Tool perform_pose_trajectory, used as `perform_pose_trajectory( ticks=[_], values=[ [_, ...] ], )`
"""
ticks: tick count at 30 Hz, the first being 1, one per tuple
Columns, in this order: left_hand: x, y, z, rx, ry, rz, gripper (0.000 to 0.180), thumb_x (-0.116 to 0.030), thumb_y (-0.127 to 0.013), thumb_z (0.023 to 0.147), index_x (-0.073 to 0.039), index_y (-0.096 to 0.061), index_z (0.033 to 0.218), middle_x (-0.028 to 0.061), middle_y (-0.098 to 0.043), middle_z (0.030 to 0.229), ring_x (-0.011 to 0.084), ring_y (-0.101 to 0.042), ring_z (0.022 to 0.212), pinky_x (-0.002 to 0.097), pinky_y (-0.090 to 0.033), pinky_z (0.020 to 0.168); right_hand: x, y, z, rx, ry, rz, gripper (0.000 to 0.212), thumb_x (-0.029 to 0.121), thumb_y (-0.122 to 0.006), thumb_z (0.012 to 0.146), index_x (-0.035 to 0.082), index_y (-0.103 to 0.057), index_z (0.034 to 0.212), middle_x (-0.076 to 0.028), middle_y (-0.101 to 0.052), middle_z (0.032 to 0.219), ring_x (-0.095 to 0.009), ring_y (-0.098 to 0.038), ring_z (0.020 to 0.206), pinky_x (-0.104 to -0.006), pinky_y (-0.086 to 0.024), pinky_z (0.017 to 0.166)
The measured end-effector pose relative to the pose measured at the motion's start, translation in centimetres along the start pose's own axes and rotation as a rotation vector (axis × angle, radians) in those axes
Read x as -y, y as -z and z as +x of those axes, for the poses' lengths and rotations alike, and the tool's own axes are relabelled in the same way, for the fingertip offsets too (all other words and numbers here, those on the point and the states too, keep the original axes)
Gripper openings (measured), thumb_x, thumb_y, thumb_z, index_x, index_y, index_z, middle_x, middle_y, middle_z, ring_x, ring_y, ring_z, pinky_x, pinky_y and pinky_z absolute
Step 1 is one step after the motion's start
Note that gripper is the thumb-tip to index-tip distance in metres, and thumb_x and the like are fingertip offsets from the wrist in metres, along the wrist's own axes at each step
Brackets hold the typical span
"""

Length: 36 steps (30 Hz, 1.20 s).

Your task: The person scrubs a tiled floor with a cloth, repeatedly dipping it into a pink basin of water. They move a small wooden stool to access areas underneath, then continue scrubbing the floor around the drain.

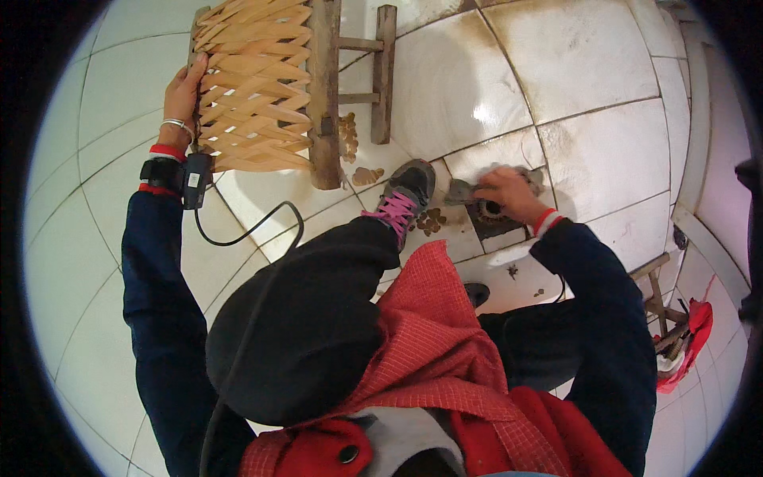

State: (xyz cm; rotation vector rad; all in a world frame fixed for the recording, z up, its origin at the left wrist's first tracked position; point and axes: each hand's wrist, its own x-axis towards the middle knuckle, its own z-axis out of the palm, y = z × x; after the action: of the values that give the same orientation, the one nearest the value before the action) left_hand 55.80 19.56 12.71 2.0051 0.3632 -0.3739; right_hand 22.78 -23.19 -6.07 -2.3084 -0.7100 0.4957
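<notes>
My left hand (pixel 183 94) grips the side rail of a wooden stool (pixel 324 103) at the upper left, its fingers mostly hidden behind the edge. The stool lies tipped so that its seat of pale woven strips (pixel 254 87) faces me, with its legs (pixel 385 75) pointing right. Low over the floor on the right, my right hand (pixel 509 193) is closed on a bunched grey rag (pixel 459 192), slightly smeared by motion. Right under that hand is a dark square floor drain (pixel 497 226), partly covered by the hand and rag.
Wet brown patches (pixel 367 176) mark the white floor tiles (pixel 588 71). My shoe with pink laces (pixel 409 195) stands between stool and drain. A black cable (pixel 254 230) runs from my left wrist. At the right lie a red cloth (pixel 699 338) and a wooden frame (pixel 656 294).
</notes>
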Motion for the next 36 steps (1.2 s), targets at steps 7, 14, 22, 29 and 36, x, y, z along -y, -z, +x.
perform_pose_trajectory(
  ticks=[7, 14, 22, 29, 36],
  values=[
    [0.6, 1.5, -0.1, -0.039, -0.005, 0.018, 0.054, -0.038, -0.063, 0.084, 0.005, -0.052, 0.115, 0.0103, -0.061, 0.101, 0.016, -0.059, 0.088, 0.0277, -0.048, 0.077, -11.6, 13.4, 8.5, -0.651, -0.17, -0.17, 0.036, 0.001, -0.051, 0.077, 0.018, -0.062, 0.107, -0.01, -0.059, 0.102, -0.032, -0.052, 0.099, -0.0392, -0.042, 0.087],
    [5.8, 9.5, -3.9, -0.372, -0.007, -0.022, 0.059, -0.042, -0.062, 0.083, 0.006, -0.052, 0.116, 0.0114, -0.059, 0.107, 0.0163, -0.057, 0.093, 0.0265, -0.046, 0.079, -18.0, 11.4, 22.9, -0.909, -0.662, -0.572, 0.044, 0.007, -0.051, 0.081, 0.023, -0.053, 0.122, -0.009, -0.055, 0.117, -0.031, -0.053, 0.104, -0.0407, -0.044, 0.087],
    [10.3, 13.3, -3.9, -0.392, 0.119, -0.026, 0.069, -0.046, -0.064, 0.08, 0.01, -0.05, 0.117, 0.0128, -0.06, 0.104, 0.0171, -0.059, 0.089, 0.0277, -0.047, 0.078, -5.5, 3.1, 32.5, -0.449, 0.185, -0.365, 0.054, -0.003, -0.052, 0.071, 0.018, -0.054, 0.12, -0.006, -0.055, 0.118, -0.032, -0.051, 0.106, -0.0418, -0.043, 0.087],
    [10.0, 13.7, -2.8, -0.398, 0.153, -0.007, 0.072, -0.048, -0.066, 0.077, 0.011, -0.05, 0.116, 0.0147, -0.061, 0.105, 0.0191, -0.06, 0.089, 0.0288, -0.048, 0.077, -0.2, -1.8, 13.3, 0.004, 0.396, -0.229, 0.048, 0.006, -0.059, 0.063, 0.02, -0.062, 0.109, 0.001, -0.057, 0.109, -0.024, -0.051, 0.099, -0.0373, -0.041, 0.082],
    [10.7, 14.2, -2.3, -0.388, 0.118, -0.035, 0.071, -0.047, -0.065, 0.078, 0.01, -0.05, 0.117, 0.014, -0.061, 0.106, 0.0187, -0.059, 0.093, 0.0284, -0.047, 0.08, -3.6, 4.6, -2.4, 0.05, 0.093, -0.186, 0.038, 0.002, -0.061, 0.061, 0.017, -0.067, 0.096, 0.0, -0.06, 0.102, -0.024, -0.053, 0.098, -0.0363, -0.043, 0.081]
  ],
)
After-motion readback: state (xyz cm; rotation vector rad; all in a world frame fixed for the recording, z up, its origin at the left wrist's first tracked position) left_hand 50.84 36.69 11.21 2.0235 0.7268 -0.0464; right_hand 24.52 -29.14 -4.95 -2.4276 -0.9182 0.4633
